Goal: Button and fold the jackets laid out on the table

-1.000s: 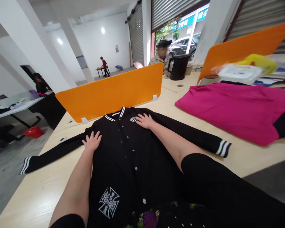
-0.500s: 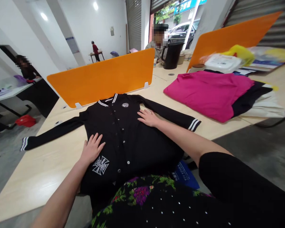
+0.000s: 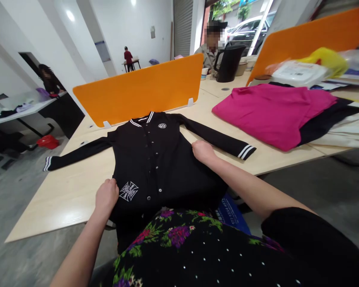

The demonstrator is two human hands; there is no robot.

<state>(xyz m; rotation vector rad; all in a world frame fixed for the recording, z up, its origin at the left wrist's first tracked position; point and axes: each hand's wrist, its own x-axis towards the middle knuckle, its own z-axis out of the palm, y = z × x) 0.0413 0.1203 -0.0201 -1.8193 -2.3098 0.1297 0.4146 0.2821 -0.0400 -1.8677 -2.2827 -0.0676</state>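
A black button-front jacket [image 3: 155,159] with white-striped collar and cuffs lies face up on the light wooden table [image 3: 66,191], sleeves spread to both sides. My left hand [image 3: 107,196] is closed on the jacket's left side edge, beside a white cross emblem [image 3: 129,191]. My right hand [image 3: 202,151] is closed on the jacket's right side edge, just below the right sleeve. The jacket's hem hangs over the table's near edge.
An orange divider panel [image 3: 143,89] stands behind the jacket. A magenta garment [image 3: 272,111] lies on dark and white clothes at the right, with a second orange panel [image 3: 308,36] behind. A person sits beyond the divider by a black bin [image 3: 229,63]; others stand far left.
Both hands slid down from the jacket's chest to its sides and closed on the fabric edges. My view pulled back from the table.
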